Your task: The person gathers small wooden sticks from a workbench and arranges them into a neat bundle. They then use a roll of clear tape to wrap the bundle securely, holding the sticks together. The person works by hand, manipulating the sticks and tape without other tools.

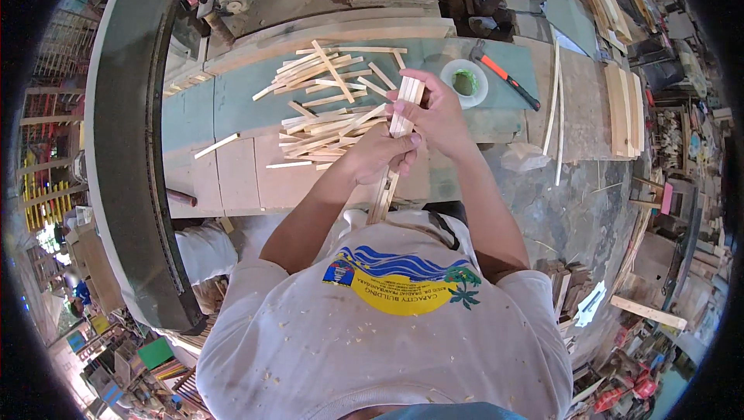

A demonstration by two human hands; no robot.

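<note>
Over the near side of the workbench I hold a long, pale bundle of narrow wooden strips (384, 197), tilted so that its lower end comes close to my shirt. My left hand (377, 155) is closed round its middle, with the thumb across the front. Higher up, my right hand (440, 114) grips the upper end between thumb and fingers. Small dark gaps show along the wood below my left hand. Just beyond my hands, many loose wooden sticks (325, 135) lie in a jumbled heap, and a second heap (310, 71) lies farther back.
Right of the hands stands a white bowl (482, 88) with green contents. A hammer (508, 77) with an orange and black handle lies beside it. Long thin strips (552, 102) and boards (622, 110) are at the right. A large grey machine frame (128, 125) rises on the left.
</note>
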